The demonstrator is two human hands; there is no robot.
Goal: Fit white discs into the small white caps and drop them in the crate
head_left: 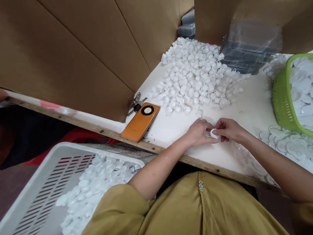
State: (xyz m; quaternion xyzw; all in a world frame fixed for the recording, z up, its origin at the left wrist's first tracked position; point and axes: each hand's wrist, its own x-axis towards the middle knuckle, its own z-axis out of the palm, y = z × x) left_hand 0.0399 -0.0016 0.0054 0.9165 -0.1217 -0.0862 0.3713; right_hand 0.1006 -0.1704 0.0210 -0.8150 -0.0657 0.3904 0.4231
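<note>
Both my hands meet over the white tabletop [168, 130], near its front edge. Between them is a small round white piece [213, 133], partly covered by fingers. My right hand [227, 129] is closed, pinching it between thumb and fingertips. My left hand [200, 132] curls round its other side, thumb and fingers against it. Just beyond lies a heap of small white cup-shaped pieces [193, 75], some with tiny loop handles. Flat white discs [286, 143] are spread beneath and beside my right forearm.
An orange phone [139, 123] and some keys [137, 103] lie on the left. A green basket [281, 98] of white discs stands right. Brown cardboard [80, 55] walls the left side; plastic-wrapped stacks [246, 52] stand behind. A grey-white crate [36, 182] holds white pieces below the table.
</note>
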